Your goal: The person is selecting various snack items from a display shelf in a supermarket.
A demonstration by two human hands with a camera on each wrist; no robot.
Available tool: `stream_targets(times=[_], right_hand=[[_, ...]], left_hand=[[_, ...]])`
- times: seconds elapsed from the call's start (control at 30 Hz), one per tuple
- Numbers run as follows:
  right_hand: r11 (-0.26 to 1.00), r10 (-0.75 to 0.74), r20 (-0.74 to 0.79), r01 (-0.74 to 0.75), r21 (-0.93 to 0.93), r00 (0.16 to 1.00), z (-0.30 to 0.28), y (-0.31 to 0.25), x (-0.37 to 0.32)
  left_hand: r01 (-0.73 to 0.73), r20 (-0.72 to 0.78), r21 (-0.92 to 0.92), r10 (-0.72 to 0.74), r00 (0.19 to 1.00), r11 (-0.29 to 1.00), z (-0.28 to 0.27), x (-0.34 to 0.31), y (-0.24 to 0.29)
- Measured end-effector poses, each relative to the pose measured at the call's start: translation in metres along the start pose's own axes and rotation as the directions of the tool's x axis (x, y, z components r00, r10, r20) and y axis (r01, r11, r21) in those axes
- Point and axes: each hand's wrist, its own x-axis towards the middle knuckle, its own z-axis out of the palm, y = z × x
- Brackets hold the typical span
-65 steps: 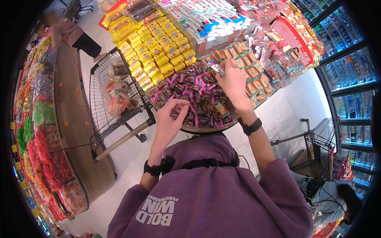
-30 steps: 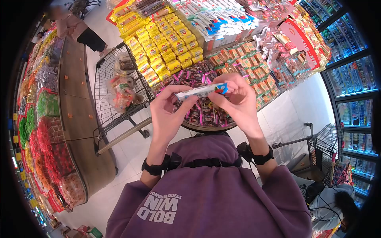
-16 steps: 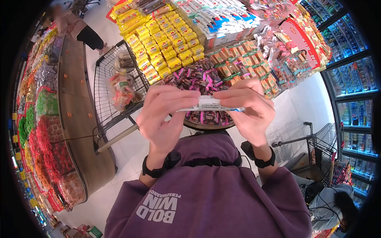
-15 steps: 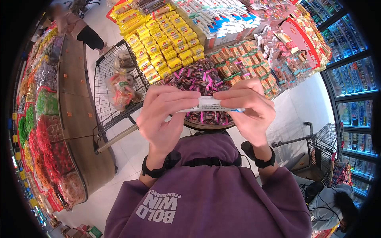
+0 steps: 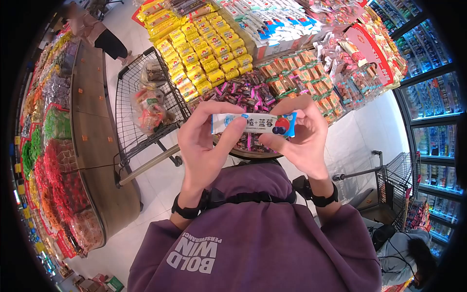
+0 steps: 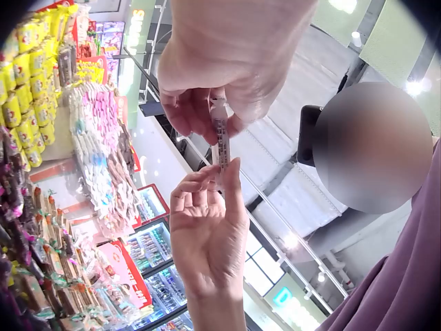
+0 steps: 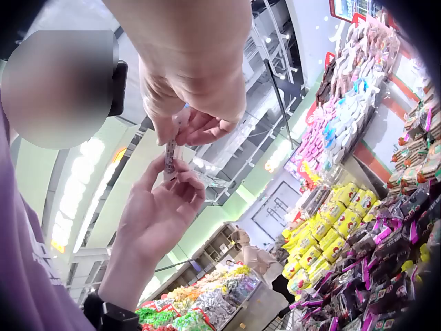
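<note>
A slim snack bar [image 5: 262,124] in a white wrapper, with a blue end and red and dark blue fruit printed on it, is held level in front of the body in the head view. My left hand [image 5: 204,141] pinches its left part between thumb and fingers. At the blue end my right hand [image 5: 307,141] grips it the same way. Both wrist views show the bar edge-on between the two hands. Below it lie dark-wrapped candies with pink tips [image 5: 241,92]. Brown packets with green ends [image 5: 318,87] lie just beyond my right hand.
Stacked yellow packets [image 5: 206,53] and a pile of white-and-blue bars [image 5: 282,22] fill the display's far side. A shopping cart [image 5: 138,114] with bagged goods stands left; another cart [image 5: 399,177] stands right. A person [image 5: 92,31] is at the far left.
My right hand has brought the bar from the display to my front, and my left hand has taken hold of it. Since half a second ago, the bar has been turned, its fruit-printed face now showing.
</note>
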Motion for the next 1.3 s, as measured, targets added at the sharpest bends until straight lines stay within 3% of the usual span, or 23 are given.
stream_targets(times=[0.17,0.23,0.53,0.63,0.77,0.83,0.93,1.03,1.3], right_hand=[[0.991,0.036,0.027,-0.039,0.130,0.999,-0.006,0.002,0.000],[0.994,0.028,0.028,-0.031,0.106,0.999,-0.006,0.003,0.000],[0.987,-0.122,0.114,0.133,-0.092,0.986,-0.013,0.003,0.005],[0.969,-0.195,0.121,0.210,-0.126,0.973,-0.017,0.008,0.004],[0.923,-0.302,0.159,0.330,-0.200,0.940,-0.021,0.010,0.007],[0.945,-0.228,0.092,0.243,-0.220,0.969,-0.012,0.003,0.002],[0.935,-0.211,0.089,0.227,-0.271,0.973,-0.009,0.001,0.000],[0.929,-0.247,0.113,0.269,-0.256,0.962,-0.006,0.002,0.000],[0.953,-0.222,0.082,0.234,-0.193,0.971,-0.006,-0.003,0.001]], left_hand=[[-0.075,0.113,-0.021,0.077,0.991,0.997,0.001,0.004,-0.001],[-0.140,0.126,-0.025,0.142,0.982,0.990,0.000,0.006,-0.008],[-0.079,0.009,-0.089,0.080,0.997,0.993,0.006,-0.002,-0.001],[-0.136,0.052,-0.095,0.142,0.989,0.986,0.004,-0.002,-0.003],[-0.299,0.123,0.085,0.288,0.950,0.950,-0.005,0.001,-0.011],[-0.310,0.110,0.115,0.298,0.948,0.944,-0.003,0.002,-0.007],[-0.199,0.045,0.002,0.198,0.979,0.980,0.002,-0.001,-0.002],[-0.153,0.100,0.030,0.150,0.984,0.988,0.002,-0.005,0.001],[-0.131,0.157,-0.082,0.143,0.977,0.988,0.002,-0.003,-0.006]])
